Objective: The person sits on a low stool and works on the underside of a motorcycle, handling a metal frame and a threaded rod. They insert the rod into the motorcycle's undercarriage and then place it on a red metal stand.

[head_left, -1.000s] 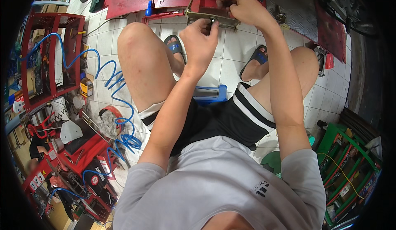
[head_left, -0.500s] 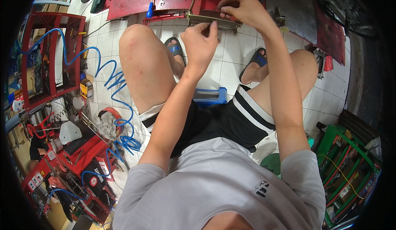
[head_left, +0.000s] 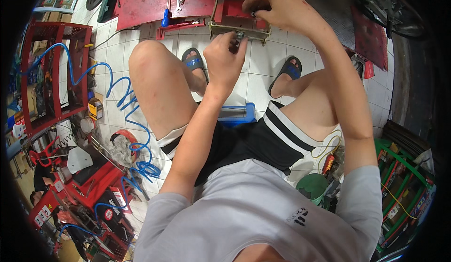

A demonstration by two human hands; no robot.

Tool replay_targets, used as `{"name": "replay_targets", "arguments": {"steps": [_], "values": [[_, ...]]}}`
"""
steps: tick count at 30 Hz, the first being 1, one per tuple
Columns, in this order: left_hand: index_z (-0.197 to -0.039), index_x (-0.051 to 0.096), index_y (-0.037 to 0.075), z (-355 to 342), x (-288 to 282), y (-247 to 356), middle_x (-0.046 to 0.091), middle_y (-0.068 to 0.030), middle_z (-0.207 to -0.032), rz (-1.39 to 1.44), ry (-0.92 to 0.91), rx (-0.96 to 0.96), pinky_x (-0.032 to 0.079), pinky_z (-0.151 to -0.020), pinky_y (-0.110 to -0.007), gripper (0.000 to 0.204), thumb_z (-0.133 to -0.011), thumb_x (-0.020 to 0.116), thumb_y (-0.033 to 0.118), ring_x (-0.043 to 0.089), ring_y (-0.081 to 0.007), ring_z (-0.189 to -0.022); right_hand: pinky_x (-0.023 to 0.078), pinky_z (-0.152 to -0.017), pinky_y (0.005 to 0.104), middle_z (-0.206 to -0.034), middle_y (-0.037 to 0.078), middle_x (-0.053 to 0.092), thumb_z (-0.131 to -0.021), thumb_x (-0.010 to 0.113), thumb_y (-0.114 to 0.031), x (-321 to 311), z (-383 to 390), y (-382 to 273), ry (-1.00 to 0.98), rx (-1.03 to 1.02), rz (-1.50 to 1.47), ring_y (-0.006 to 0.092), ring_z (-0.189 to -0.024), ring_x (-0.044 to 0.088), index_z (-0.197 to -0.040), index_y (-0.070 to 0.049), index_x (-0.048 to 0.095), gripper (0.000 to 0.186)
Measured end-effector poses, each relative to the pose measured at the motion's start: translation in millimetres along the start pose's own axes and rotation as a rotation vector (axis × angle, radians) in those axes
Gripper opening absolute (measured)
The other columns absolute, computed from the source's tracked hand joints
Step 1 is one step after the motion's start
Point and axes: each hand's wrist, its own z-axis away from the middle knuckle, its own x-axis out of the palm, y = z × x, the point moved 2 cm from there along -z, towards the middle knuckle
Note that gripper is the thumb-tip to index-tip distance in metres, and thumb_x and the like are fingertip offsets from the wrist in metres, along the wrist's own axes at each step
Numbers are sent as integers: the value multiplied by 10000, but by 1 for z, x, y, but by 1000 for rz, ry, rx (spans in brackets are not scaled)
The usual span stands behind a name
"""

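Both my hands are at the near end of a brass-coloured metal frame [head_left: 217,27] that stands against the red work platform [head_left: 141,3]. My left hand [head_left: 224,60] is closed in a pinch at the frame's near crossbar, with a small shiny metal piece [head_left: 240,35] between thumb and fingertips. Over the right part of the frame, my right hand [head_left: 279,8] has curled fingers and thumb brought together. A tiny metallic thing [head_left: 253,14] shows at these fingertips, too small to name. On the platform left of the frame lie a blue-handled screwdriver [head_left: 165,17] and two wrenches [head_left: 178,1].
A coiled blue air hose [head_left: 129,93] hangs along the left side, beside a red metal rack [head_left: 54,74] and a red tool cart [head_left: 89,182]. A blue plastic stool [head_left: 242,114] is under me. At right stand a green bin [head_left: 312,187] and a green shelf [head_left: 399,177].
The view has shifted slightly, so the frame sits lower. My right elbow has swung outward and its hand tilted over the frame. The metal piece at my left fingertips now shows.
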Motion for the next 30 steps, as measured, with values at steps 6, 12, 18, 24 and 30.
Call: {"name": "replay_targets", "arguments": {"steps": [6,12,18,24,30], "values": [[-941,692,-99,2,5,1,690,-111,-691,384,-118,-554,504,-525,-238,258,-874,716,150,662,-115,-569,543,-697,268,-795,99,723,-735,680,-43,33,-10,49,-168,82,-190,143,-719,689,-928,34,713,210],[-896,683,-109,0,-2,-3,701,-99,-719,100,-57,-280,518,-564,-218,241,-835,758,111,665,-105,-598,550,-747,275,-817,114,724,-737,699,-11,43,-16,65,-271,111,-319,162,-764,699,-916,45,714,188],[-891,665,-127,-2,-1,-6,690,-90,-733,398,-253,-685,513,-568,-224,199,-898,674,72,647,-109,-584,556,-717,306,-806,134,720,-733,681,-30,48,-22,66,-358,35,-437,200,-742,700,-901,36,724,186],[-849,682,-60,-1,-3,-4,685,-89,-700,85,-116,-312,489,-549,-227,103,-798,738,11,658,-121,-574,551,-710,280,-803,117,714,-750,685,-7,48,-16,67,-449,122,-526,169,-712,683,-911,48,711,173],[-901,647,-117,2,-3,-3,662,-95,-712,339,-259,-579,493,-545,-221,108,-902,635,-10,640,-121,-588,549,-768,296,-868,120,711,-756,666,45,54,-12,74,-503,234,-671,185,-816,686,-924,40,710,174]]}}
